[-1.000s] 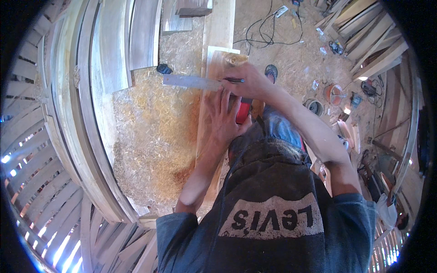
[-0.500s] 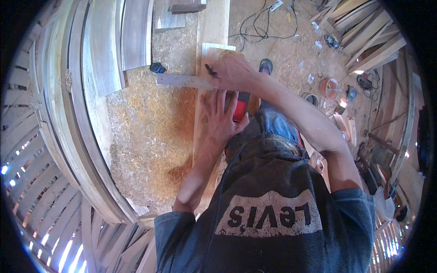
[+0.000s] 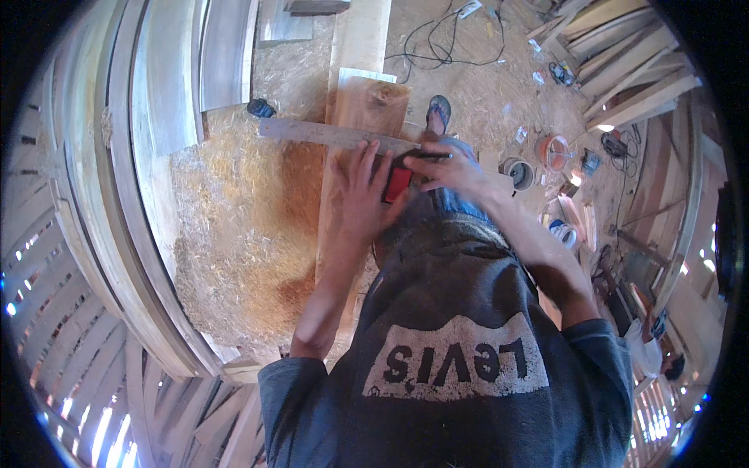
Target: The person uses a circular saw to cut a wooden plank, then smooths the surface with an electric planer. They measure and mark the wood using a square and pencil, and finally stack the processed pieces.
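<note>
A try square with a long metal blade (image 3: 304,131) and a red and black stock (image 3: 398,184) lies across a wooden board (image 3: 373,103). My left hand (image 3: 360,187) presses down on the square, fingers stretched toward the blade and the thumb by the red stock. My right hand (image 3: 459,170) is just right of the stock, its fingers closed on a dark slim stick (image 3: 434,154), perhaps a pencil; its exact kind is unclear. The short board rests on a longer plank (image 3: 359,35), near my thighs.
Long planks (image 3: 168,86) line the left side over sawdust-covered ground. A small dark object (image 3: 260,108) lies beyond the blade's left end. Black cable (image 3: 445,54), an orange bucket (image 3: 554,150) and stacked timber (image 3: 632,54) are to the right. Another person (image 3: 646,351) is at the far right.
My right hand has drawn back from the board toward me and to the right with the dark stick, uncovering the board's far part. My left hand stays on the square.
</note>
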